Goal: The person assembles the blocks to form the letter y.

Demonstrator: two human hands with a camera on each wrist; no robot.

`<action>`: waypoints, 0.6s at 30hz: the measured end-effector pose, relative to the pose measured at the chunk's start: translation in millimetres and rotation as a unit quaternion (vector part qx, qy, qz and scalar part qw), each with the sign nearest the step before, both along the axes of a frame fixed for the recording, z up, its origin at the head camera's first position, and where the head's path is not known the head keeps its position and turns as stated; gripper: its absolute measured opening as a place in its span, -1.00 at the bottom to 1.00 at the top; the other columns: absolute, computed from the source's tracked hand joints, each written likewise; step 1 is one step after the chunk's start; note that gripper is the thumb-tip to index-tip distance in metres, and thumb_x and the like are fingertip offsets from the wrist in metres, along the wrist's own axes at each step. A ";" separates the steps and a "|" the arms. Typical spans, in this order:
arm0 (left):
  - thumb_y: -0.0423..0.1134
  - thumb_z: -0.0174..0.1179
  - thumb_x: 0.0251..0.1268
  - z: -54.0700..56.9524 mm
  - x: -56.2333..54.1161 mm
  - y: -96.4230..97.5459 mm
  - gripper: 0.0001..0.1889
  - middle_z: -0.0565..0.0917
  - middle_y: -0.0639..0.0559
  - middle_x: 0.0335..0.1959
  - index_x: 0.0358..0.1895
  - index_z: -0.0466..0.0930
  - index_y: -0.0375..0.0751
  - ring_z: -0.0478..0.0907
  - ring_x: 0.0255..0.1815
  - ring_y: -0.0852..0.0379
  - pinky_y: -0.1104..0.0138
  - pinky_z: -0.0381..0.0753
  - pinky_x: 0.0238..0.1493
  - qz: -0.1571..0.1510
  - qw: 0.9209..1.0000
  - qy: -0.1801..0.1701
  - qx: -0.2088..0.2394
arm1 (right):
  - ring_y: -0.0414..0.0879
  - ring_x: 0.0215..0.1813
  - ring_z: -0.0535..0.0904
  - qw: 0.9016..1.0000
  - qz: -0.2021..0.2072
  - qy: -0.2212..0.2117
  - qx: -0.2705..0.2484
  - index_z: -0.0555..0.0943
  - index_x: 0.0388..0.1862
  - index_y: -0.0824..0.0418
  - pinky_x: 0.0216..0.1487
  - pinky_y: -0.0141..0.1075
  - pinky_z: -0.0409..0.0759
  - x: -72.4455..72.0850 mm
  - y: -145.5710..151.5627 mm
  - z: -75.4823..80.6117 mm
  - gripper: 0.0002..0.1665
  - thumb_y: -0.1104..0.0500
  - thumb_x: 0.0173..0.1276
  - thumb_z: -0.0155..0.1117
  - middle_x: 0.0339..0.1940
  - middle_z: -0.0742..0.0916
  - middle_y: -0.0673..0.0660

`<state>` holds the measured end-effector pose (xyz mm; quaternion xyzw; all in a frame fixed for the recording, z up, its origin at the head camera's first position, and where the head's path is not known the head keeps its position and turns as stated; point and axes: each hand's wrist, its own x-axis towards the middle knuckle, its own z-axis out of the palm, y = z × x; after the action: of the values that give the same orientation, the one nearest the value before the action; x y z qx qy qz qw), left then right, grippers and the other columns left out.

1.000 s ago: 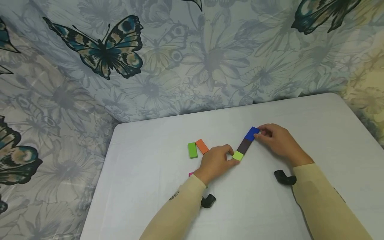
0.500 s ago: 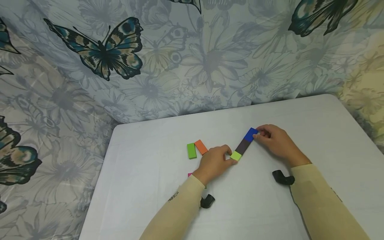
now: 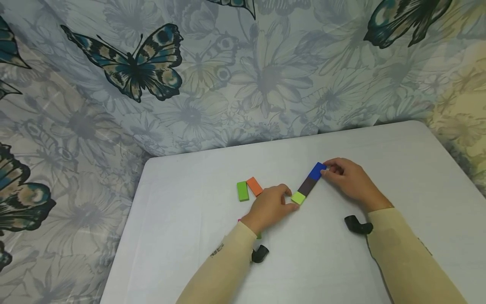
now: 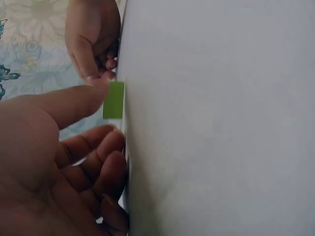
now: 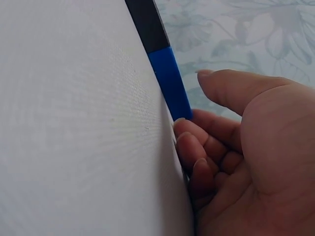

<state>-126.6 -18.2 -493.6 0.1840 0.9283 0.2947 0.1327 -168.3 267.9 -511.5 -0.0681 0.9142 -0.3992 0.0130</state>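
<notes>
A straight row of blocks lies slanted on the white table: a lime-green block (image 3: pixel 298 198) at the near end, a dark brown block (image 3: pixel 307 186) in the middle, a blue block (image 3: pixel 317 171) at the far end. My left hand (image 3: pixel 268 206) is at the lime end, thumb and index finger on either side of its corner. In the left wrist view the thumb overlaps the edge of the green block (image 4: pixel 113 100). My right hand (image 3: pixel 351 179) stays beside the blue end. There, the right wrist view has fingertips touching the end of the blue block (image 5: pixel 170 83), thumb raised apart from it.
Left of the left hand lie a green block (image 3: pixel 243 191) and an orange block (image 3: pixel 254 186). Another green piece (image 3: pixel 259 236) peeks out by the left wrist, mostly hidden. Black wrist devices (image 3: pixel 358 225) stick out from both sleeves. Floral fabric (image 3: pixel 212 105) hangs behind the table.
The block row has shifted slightly left and down in the head view, mostly in the first half second. The left thumb and forearm have drawn back a little; the right hand barely moves.
</notes>
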 end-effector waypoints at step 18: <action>-0.25 0.42 0.53 17.9 -1.8 -87.0 -0.96 0.66 0.21 -0.34 -0.07 0.78 -0.06 0.51 -0.39 0.18 0.28 0.55 -0.33 0.099 0.979 0.078 0.159 | 0.08 -0.06 0.51 1.000 -0.003 0.000 -0.026 0.67 0.31 0.33 -0.03 0.01 0.45 -0.9 1.9 -3.8 -0.43 -0.11 0.65 0.37 -0.05 0.69 0.22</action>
<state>-128.4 -105.2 -475.7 0.1323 0.8907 0.4350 -0.0006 -169.2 269.8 -515.3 -0.0662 0.9039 -0.4226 0.0099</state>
